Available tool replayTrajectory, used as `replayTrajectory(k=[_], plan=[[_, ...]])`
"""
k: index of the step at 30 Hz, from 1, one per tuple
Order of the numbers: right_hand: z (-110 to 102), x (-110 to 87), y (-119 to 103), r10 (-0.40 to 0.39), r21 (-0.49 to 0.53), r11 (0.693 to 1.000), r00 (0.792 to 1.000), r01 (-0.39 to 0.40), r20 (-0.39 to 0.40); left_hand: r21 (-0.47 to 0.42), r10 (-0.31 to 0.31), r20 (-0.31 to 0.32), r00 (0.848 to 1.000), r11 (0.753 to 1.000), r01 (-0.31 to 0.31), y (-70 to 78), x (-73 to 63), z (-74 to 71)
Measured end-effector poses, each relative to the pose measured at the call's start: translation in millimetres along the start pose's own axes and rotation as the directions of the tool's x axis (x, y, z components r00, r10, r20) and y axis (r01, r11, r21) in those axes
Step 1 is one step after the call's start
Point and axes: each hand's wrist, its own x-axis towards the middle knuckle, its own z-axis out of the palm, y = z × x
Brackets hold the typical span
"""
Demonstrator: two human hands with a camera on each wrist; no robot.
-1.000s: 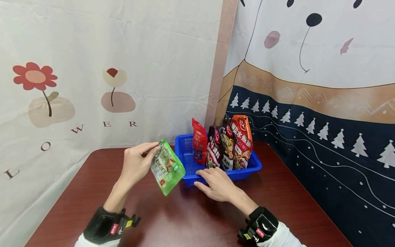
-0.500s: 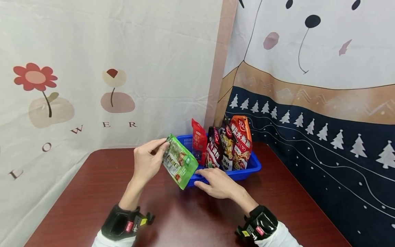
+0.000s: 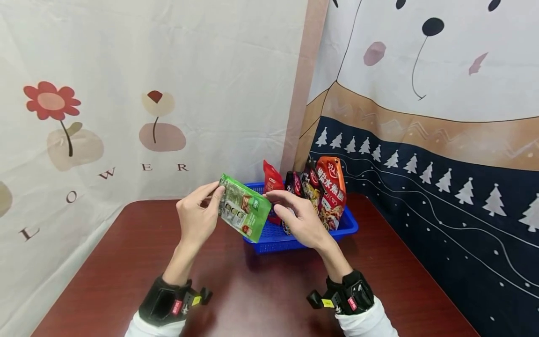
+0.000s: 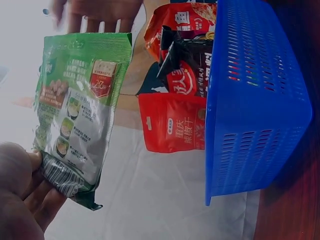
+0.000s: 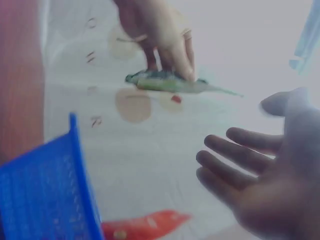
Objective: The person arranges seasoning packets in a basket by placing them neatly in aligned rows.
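My left hand (image 3: 197,219) pinches a green, flat food packet (image 3: 245,208) by one end, thumb on the near face. The packet hangs tilted in the air, just left of and over the front corner of a blue basket (image 3: 275,246). In the left wrist view its printed back and barcode (image 4: 61,174) show. My right hand (image 3: 302,220) is raised over the basket's front side, fingertips near the packet's right end. In the right wrist view, its fingers (image 5: 235,155) are spread, with a gap between them and the packet.
Several pouches stand upright in the basket: a red one (image 4: 172,122) at the left, dark ones (image 3: 310,185) in the middle and an orange-red one (image 3: 331,192) at the right. The basket sits on a dark red table (image 3: 269,299), near the cloth backdrop (image 3: 227,93).
My left hand has carried the packet right and up towards the basket, turning it flatter. My right hand has lifted off the basket's front rim up to the packet's right end.
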Motion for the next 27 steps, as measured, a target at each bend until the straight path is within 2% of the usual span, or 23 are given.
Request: replayTrajectory(k=[3,6,9,13,17,22,27], plan=[[8,2.3,-8,0.008,0.107,0.994,1.000,-0.010,0.019,-0.002,-0.027,-0.018,0.999,1.000,0.027,2.5,-0.4,-0.5],[21,3.4,-12,0.017,0.130,0.991,1.000,-0.016,-0.006,-0.029,-0.062,-0.029,0.998,0.998,0.062,5.8,-1.4,0.7],[32,4.5,-11,0.020,0.122,0.992,0.996,-0.010,-0.084,-0.047,-0.074,-0.034,0.997,0.996,0.072,8.2,-2.8,3.3],[39,5.2,-8,-0.001,0.095,0.995,0.978,0.021,-0.210,-0.042,-0.066,-0.026,0.997,0.997,0.065,9.5,-5.3,4.7],[40,5.6,-6,-0.019,0.074,0.996,0.960,0.041,-0.280,-0.052,-0.076,-0.010,0.997,0.996,0.076,10.2,-7.1,3.9],[35,5.9,-7,-0.031,0.064,0.997,0.951,0.053,-0.308,-0.096,-0.113,0.021,0.993,0.989,0.114,11.9,-5.7,4.1],[22,5.5,-7,-0.028,0.048,0.998,0.948,0.045,-0.316,-0.152,-0.154,0.116,0.981,0.974,0.171,14.3,-3.3,2.0]])
